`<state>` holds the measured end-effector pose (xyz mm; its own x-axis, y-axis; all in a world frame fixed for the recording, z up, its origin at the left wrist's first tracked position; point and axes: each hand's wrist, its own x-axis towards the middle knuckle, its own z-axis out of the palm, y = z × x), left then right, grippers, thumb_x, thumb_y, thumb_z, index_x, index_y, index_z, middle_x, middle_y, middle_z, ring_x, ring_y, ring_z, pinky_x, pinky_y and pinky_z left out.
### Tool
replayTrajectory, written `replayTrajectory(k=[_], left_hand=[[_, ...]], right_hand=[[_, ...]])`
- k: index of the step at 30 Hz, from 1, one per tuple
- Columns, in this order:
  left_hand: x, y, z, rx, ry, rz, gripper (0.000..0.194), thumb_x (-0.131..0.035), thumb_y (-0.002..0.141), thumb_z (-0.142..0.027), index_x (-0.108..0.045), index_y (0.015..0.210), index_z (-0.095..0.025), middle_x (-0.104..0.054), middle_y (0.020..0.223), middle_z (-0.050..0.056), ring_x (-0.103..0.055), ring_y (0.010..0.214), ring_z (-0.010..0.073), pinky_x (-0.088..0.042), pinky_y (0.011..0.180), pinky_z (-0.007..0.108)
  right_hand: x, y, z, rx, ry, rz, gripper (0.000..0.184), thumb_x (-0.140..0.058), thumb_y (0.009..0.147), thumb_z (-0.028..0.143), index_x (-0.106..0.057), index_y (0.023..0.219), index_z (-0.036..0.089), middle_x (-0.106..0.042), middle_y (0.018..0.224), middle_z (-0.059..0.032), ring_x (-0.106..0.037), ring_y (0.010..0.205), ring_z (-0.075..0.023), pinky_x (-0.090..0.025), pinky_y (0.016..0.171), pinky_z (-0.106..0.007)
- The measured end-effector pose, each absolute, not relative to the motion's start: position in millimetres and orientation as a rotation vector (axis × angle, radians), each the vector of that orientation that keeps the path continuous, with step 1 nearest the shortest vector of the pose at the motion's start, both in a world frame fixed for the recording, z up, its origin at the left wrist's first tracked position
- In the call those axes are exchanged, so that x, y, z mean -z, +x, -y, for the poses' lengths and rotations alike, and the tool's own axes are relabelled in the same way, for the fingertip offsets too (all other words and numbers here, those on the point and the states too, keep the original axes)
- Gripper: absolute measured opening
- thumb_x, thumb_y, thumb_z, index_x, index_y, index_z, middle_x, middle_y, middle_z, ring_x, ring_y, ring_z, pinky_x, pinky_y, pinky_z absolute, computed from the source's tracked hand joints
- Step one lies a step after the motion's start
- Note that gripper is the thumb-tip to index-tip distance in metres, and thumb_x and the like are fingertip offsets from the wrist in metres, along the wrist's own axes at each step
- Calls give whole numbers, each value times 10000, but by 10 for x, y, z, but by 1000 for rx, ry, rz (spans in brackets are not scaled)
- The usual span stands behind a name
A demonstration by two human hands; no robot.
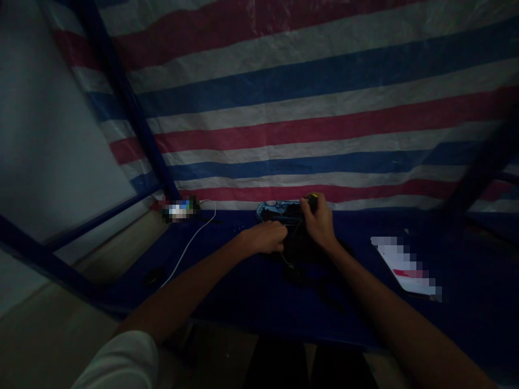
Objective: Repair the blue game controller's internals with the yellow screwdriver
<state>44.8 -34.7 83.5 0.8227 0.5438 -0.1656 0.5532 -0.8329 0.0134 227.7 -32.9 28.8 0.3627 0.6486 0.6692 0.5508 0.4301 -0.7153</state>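
Note:
My hands work close together over a flat black object with a blue pattern (279,212), perhaps a pouch or case, lying on the dark blue tabletop (243,292). My right hand (318,222) grips its right end, just below a small yellow-tipped part (313,196). My left hand (267,238) is curled at the object's near edge, and its fingers hide what they touch. A thin dark cord (287,260) hangs below those fingers. A dark heap (298,251), too dim to identify, lies under both hands.
A white cable (190,246) runs from a blurred device (178,209) across the table. A small black round item (153,276) lies near the cable. A blurred white sheet (403,266) lies to the right. Dark blue metal poles (130,102) and a striped tarpaulin (308,108) stand behind.

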Motion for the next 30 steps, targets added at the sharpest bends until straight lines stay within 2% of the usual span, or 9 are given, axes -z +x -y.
replayTrajectory(k=[4,7,12,16,20,24,30], left_hand=[[-769,361,238,153,2899,-801,109,-632,881,-115,-703,802,-138,-736,842,79,-685,765,183,-445,644,247],[-728,281,171,20,2830,-759,56,-639,887,-118,-687,873,-143,-726,883,62,-667,801,173,-452,684,242],[-632,103,98,-180,2585,-768,145,-644,901,-134,-677,1041,-148,-694,894,32,-645,781,153,-473,693,243],[-501,-14,60,-411,2624,-644,182,-716,892,-195,-706,1072,-171,-655,1078,71,-631,976,191,-506,872,309],[-399,-46,34,-529,2614,-520,158,-705,915,-218,-730,1070,-200,-637,1183,86,-608,1138,219,-485,1004,364],[-318,-39,25,-620,2619,-490,129,-691,931,-227,-733,1051,-203,-654,1190,85,-600,1178,223,-454,1071,393],[-216,-6,56,-776,2595,-523,138,-617,988,-259,-727,1056,-210,-679,1168,73,-594,1167,224,-447,1077,415]], right_hand=[[-339,2243,372,-165,-1198,1315,294,-548,943,529,-530,976,238,-657,774,-6,-610,698,-197,-453,702,-328],[-350,2194,407,-204,-1192,1356,284,-543,954,526,-498,929,246,-620,715,18,-588,656,-180,-431,676,-319],[-347,2105,466,-218,-1141,1396,287,-535,973,522,-504,1021,241,-635,756,11,-605,685,-183,-448,686,-321],[-351,2046,515,-209,-1120,1451,296,-559,969,506,-510,1084,237,-656,804,-8,-635,722,-196,-475,711,-329],[-338,2007,550,-227,-1134,1500,312,-567,971,512,-510,1105,236,-684,878,-33,-658,760,-210,-491,746,-344],[-315,1993,561,-232,-1139,1533,326,-573,972,513,-513,1132,235,-695,913,-44,-670,784,-219,-506,769,-355],[-309,1985,565,-202,-1168,1575,337,-574,973,510,-523,1156,232,-682,896,-45,-661,772,-227,-523,776,-380]])
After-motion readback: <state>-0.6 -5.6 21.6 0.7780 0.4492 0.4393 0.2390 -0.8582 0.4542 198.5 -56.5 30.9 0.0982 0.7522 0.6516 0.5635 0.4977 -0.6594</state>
